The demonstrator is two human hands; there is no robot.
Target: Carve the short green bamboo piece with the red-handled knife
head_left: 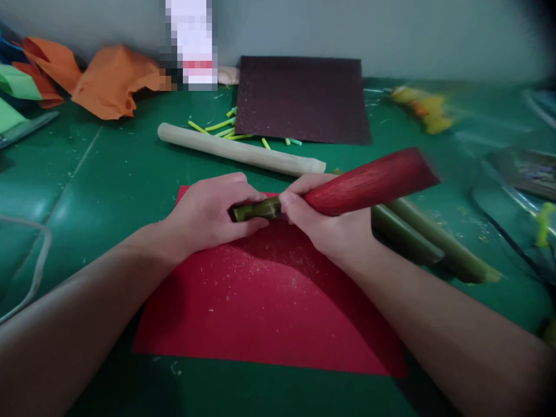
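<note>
Both hands hold one green bamboo stick (256, 209) above a red paper sheet (269, 307) lying on the green table. My left hand (208, 213) is closed round the stick's left end. My right hand (321, 223) grips the stick where a red sheet (373, 180) is wrapped round it like a tube, which flares up to the right. Fine sawdust specks lie on the red paper sheet under the hands.
A pale peeled stick (238, 150) lies behind the hands. Two green bamboo pieces (434, 240) rest at right. A dark maroon sheet (302, 98), orange crumpled paper (113, 81), green paper (15, 84), yellow-green scraps (221, 127) and a grey cable (30, 260) surround the table (108, 174).
</note>
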